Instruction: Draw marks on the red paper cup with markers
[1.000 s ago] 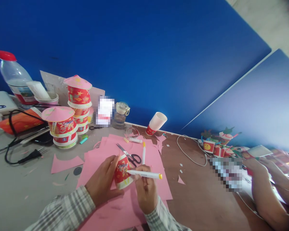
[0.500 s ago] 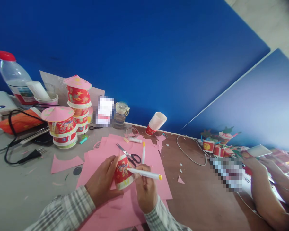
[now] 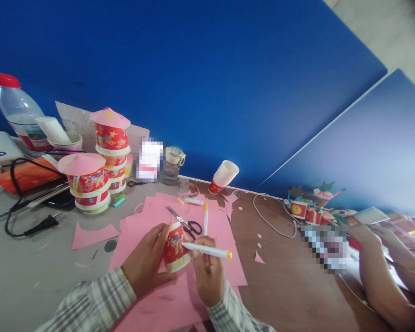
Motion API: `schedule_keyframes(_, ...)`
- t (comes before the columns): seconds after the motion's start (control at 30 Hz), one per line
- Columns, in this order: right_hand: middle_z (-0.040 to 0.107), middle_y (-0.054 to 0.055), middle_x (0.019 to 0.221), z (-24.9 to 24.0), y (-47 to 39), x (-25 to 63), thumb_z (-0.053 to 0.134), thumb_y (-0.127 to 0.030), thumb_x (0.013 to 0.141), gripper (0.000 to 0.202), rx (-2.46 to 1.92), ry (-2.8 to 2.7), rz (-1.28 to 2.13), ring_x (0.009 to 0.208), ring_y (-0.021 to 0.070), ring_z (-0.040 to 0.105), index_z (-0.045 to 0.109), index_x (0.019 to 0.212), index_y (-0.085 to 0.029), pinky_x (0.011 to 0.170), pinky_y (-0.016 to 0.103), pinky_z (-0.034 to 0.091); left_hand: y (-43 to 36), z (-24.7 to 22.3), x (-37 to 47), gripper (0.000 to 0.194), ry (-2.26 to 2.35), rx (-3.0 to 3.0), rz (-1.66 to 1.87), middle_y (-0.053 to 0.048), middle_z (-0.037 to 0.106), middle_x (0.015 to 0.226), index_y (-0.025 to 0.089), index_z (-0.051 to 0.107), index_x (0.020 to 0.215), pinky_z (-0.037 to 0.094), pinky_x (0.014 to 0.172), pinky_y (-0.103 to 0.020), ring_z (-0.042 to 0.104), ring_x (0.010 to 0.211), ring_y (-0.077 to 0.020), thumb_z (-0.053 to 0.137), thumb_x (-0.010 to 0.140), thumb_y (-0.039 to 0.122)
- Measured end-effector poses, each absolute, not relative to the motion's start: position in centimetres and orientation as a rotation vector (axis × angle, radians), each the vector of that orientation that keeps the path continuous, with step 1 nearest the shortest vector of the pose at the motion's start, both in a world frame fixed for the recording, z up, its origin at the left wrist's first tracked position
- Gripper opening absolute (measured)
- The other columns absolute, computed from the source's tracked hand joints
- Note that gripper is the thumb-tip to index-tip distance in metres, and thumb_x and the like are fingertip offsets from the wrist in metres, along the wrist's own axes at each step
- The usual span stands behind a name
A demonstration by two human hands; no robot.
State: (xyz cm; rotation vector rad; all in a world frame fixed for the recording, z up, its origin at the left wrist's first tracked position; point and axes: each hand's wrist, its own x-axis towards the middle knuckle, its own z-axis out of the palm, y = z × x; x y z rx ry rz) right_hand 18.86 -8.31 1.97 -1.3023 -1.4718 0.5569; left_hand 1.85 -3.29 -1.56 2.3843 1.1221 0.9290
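My left hand [image 3: 150,258] is wrapped round a red patterned paper cup [image 3: 174,244], tilted with its pale, yellow-marked rim downward. Between the fingers of my right hand [image 3: 209,272] is a white marker [image 3: 210,250] with a yellow end. The marker's tip meets or nearly meets the cup's printed side. Just behind the cup, black-handled scissors [image 3: 193,227] lie half open on pink paper sheets [image 3: 145,226]. Another yellow-capped marker [image 3: 205,219] rests beside them.
Stacked cups with pink cone roofs [image 3: 81,163] stand at left, near a bottle [image 3: 20,113] and a black plug [image 3: 43,225]. A water jar [image 3: 174,166] and white cup stack [image 3: 225,174] are at the back. Another person's arms [image 3: 376,267] reach in at right.
Almost nothing differs. The whole view has shifted very slightly; both hands keep their hold on the cup and marker.
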Motion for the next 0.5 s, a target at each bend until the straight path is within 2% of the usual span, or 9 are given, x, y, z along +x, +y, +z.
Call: schedule_keyframes(0.5, 0.06, 0.001, 0.069, 2.16, -8.45, 19.08, 0.048, -0.015, 0.077, 0.015, -1.301, -1.492, 0.503, 0.061, 0.0193, 0.057, 0.061, 0.078, -0.022, 0.06, 0.03, 0.048, -3.23, -1.69, 1.87, 0.114, 1.133, 2.394, 0.922, -0.012, 0.034, 0.122, 0.024, 0.003, 0.127, 0.04, 0.088, -0.047, 0.036, 0.109, -0.0307, 0.069, 0.043, 0.064)
